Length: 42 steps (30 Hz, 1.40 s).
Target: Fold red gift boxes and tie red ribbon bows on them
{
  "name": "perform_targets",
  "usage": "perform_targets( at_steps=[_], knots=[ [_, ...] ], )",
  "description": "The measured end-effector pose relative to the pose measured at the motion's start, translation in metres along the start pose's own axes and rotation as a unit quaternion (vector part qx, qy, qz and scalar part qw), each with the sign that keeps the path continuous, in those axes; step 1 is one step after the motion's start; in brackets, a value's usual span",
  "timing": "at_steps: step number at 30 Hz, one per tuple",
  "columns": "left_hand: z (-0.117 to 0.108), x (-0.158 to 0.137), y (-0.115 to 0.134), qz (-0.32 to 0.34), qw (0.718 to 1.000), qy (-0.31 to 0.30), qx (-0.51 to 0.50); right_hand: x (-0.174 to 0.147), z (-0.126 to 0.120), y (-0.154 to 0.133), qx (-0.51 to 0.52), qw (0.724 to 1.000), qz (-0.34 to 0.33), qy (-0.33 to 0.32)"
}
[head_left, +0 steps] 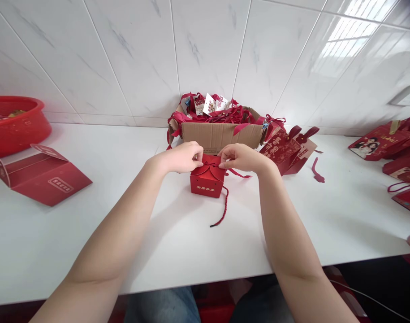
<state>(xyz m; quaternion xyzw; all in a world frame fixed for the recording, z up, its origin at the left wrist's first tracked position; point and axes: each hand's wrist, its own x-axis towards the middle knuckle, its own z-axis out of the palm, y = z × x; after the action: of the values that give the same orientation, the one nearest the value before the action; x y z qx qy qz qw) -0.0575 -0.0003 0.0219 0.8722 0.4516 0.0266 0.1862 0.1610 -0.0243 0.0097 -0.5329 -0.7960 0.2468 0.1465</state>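
A small red gift box [206, 186] with gold lettering stands upright on the white table. Its curved top flaps are folded together, and a thin dark-red ribbon [211, 164] is tied across them. My left hand [188, 158] pinches the ribbon at the left of the knot. On the other side, my right hand [239, 158] has its thumb and finger pressed together on the ribbon. One ribbon tail [240, 174] trails off to the right. From the box's right side a twisted red cord [226, 206] hangs down and lies on the table.
Behind the gift box, a cardboard box [221, 134] overflows with red ribbons and tags. Several red gift boxes [285, 150] stand to its right, with more [369, 146] at the far right. At left are an unfolded red carton [57, 179] and a red plastic basket [19, 130].
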Motion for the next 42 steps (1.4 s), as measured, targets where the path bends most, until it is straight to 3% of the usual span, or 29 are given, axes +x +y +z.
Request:
perform_targets(
  at_steps=[9,14,21,25,29,37,42],
  knots=[
    [0.000,-0.001,0.000,-0.002,1.000,0.001,0.001,-0.008,-0.006,-0.004,0.000,0.996,0.093,-0.005],
    [0.001,0.002,-0.005,-0.001,1.000,0.004,-0.012,-0.018,-0.015,-0.002,0.051,0.989,0.126,-0.058],
    [0.000,0.004,-0.005,-0.002,1.000,0.014,-0.018,-0.030,-0.024,-0.003,0.143,0.983,0.052,-0.103],
    [0.000,0.003,-0.003,-0.002,1.000,0.011,-0.017,-0.025,-0.021,0.003,0.249,0.958,-0.050,-0.133],
    [0.000,0.003,-0.003,-0.007,1.000,0.012,-0.013,-0.018,-0.016,0.011,0.329,0.929,-0.103,-0.136],
    [-0.003,0.000,-0.001,-0.024,1.000,-0.010,0.009,-0.006,-0.004,0.022,0.434,0.891,-0.120,-0.054],
    [-0.006,-0.006,0.007,-0.002,1.000,0.022,-0.004,-0.002,-0.001,0.020,0.436,0.890,-0.116,-0.064]
  ],
)
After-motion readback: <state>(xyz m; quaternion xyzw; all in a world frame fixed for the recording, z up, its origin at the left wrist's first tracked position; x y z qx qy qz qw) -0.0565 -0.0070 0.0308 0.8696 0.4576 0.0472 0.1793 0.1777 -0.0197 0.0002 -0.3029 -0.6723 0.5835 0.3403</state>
